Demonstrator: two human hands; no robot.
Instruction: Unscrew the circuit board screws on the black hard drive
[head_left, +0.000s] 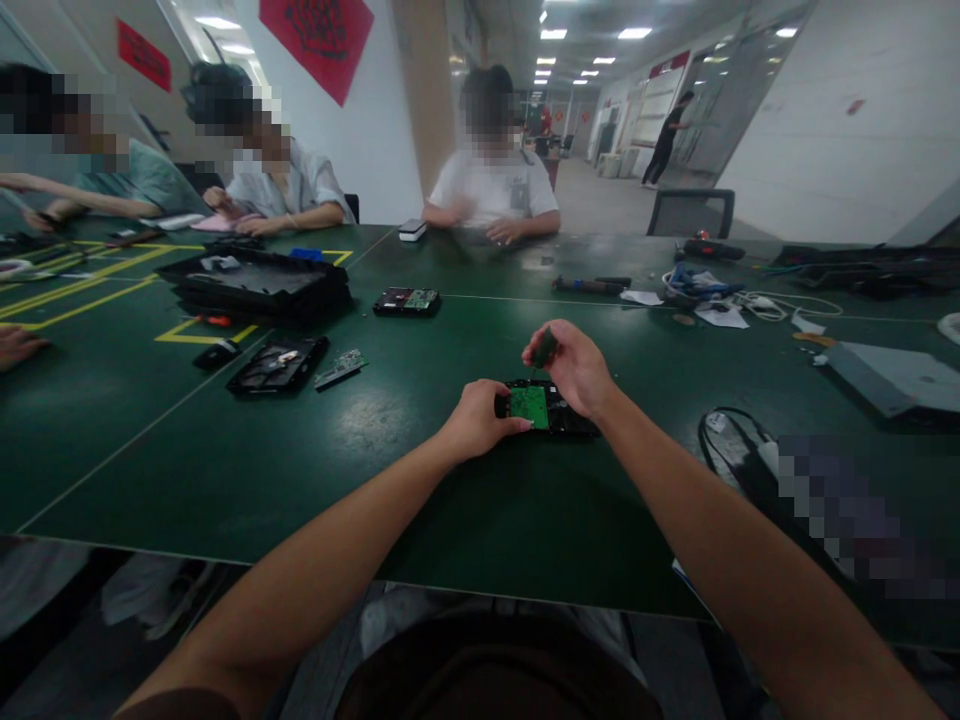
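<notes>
Dim overall, ceiling lights (pixel 634 33) glowing overhead, glare on tabletop (pixel 375 425), edges stretched

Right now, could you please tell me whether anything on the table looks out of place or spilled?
The cables toward the right look untidy: they lie in a loose tangle, with paper scraps strewn beside them. No spill shows around the green circuit board.

This looks like an office that doubles as an electronics workshop. A long green table (pixel 300 480) marked with yellow lines (pixel 180 339) holds a green circuit board (pixel 529 408), stacked black trays (pixel 262 285) and bundled cables (pixel 697 283), with people (pixel 491 195) seated along its far side. Beyond it, rows of ceiling lights (pixel 635 33), a mesh-backed chair (pixel 690 213) and a glass partition (pixel 716 120) (plus red wall decorations (pixel 319 45)) belong more to an office floor.
</notes>
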